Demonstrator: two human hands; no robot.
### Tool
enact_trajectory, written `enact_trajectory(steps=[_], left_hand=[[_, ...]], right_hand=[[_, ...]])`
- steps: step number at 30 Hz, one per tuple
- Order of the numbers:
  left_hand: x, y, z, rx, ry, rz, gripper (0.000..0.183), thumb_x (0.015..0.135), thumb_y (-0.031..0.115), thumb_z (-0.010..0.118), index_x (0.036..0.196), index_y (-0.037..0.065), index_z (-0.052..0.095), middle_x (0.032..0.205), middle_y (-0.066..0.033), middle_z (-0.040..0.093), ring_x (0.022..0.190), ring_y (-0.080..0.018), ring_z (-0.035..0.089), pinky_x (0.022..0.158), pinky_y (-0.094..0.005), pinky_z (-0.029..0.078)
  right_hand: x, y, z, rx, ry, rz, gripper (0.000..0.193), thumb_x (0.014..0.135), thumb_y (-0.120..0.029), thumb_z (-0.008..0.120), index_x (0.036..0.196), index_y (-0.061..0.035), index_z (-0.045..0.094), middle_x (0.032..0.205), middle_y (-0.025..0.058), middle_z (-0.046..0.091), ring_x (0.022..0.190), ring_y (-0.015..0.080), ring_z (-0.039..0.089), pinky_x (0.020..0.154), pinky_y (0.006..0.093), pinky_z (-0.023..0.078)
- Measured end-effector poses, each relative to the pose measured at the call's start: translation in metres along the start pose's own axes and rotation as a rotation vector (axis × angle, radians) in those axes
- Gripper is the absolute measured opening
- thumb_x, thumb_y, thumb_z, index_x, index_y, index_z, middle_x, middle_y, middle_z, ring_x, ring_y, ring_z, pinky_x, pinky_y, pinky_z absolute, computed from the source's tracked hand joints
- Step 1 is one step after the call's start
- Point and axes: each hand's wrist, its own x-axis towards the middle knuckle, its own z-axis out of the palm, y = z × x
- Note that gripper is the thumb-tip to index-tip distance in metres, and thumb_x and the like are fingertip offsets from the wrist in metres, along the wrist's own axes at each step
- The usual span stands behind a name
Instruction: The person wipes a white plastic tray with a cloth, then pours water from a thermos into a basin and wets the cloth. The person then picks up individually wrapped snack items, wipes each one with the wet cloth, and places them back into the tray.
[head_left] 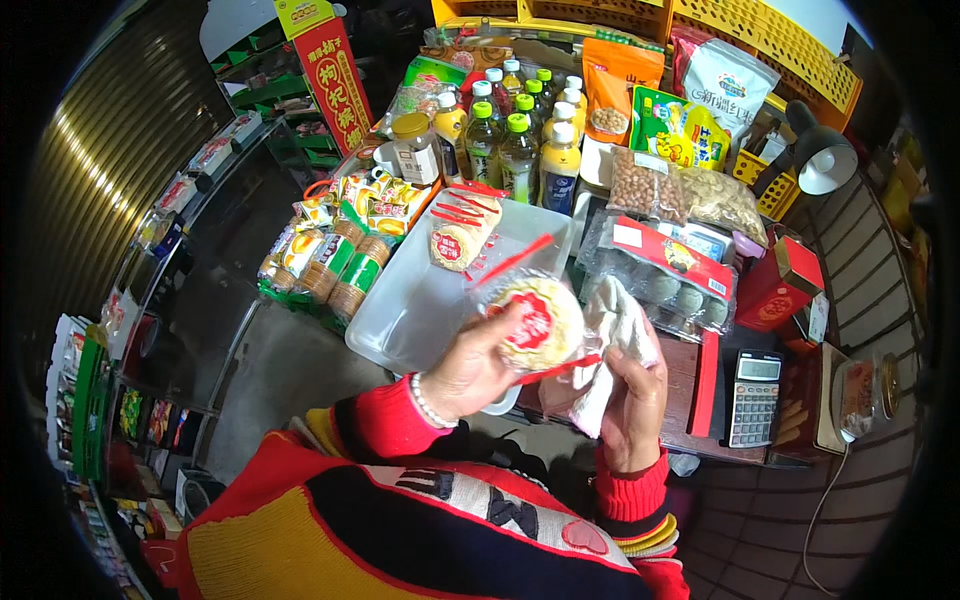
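My left hand [468, 372], with a beaded bracelet at the wrist, grips a clear packet of round pale crackers [552, 325] with a red label and red-striped wrapper ends. The packet is held up over the near right side of a translucent white plastic bin [395, 305]. A crumpled white cloth [612, 325] hangs from my right hand [637, 410], whose fingers are closed on it close beside the packet. Inside the bin, toward its far end, lies a similar packet of crackers [458, 245].
Drink bottles [518, 160] stand behind the bin, with snack bags [617, 90] to their right. Wrapped biscuit rolls [333, 265] lie left of it. To the right are a clear egg pack [665, 275], a red box [780, 285], a calculator [754, 398] and a desk lamp [825, 165].
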Motion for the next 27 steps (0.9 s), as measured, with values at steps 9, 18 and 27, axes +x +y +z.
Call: enact_trajectory(steps=[9, 18, 27], left_hand=[[-0.003, -0.006, -0.004, 0.127, 0.098, 0.041, 0.034, 0.1, 0.025, 0.058, 0.126, 0.005, 0.055, 0.119, -0.0046, 0.061, 0.11, -0.0125, 0.059, 0.096, -0.0307, 0.05], [-0.045, 0.043, -0.054, 0.096, 0.124, 0.194, 0.052, 0.104, 0.043, 0.038, 0.139, 0.006, 0.048, 0.138, -0.0165, 0.054, 0.125, -0.0267, 0.053, 0.107, -0.0447, 0.042], [-0.085, 0.058, -0.074, 0.076, 0.149, 0.191, 0.03, 0.098, 0.017, 0.056, 0.124, 0.002, 0.057, 0.119, -0.0102, 0.065, 0.108, -0.0202, 0.064, 0.095, -0.0367, 0.051]], right_hand=[[-0.006, 0.039, 0.014, -0.084, -0.07, -0.102, 0.058, 0.081, 0.005, 0.053, 0.138, 0.0066, 0.045, 0.131, 0.0132, 0.058, 0.118, 0.0216, 0.057, 0.103, 0.0338, 0.043], [-0.019, 0.1, 0.067, -0.53, -0.284, 0.057, 0.052, 0.082, 0.012, 0.052, 0.133, 0.0013, 0.055, 0.11, 0.0086, 0.066, 0.094, 0.0144, 0.063, 0.081, 0.0277, 0.051], [-0.019, 0.095, 0.095, -0.445, -0.187, -0.019, 0.056, 0.087, -0.001, 0.067, 0.14, 0.0006, 0.047, 0.118, 0.0085, 0.063, 0.098, 0.0141, 0.062, 0.087, 0.0295, 0.051]])
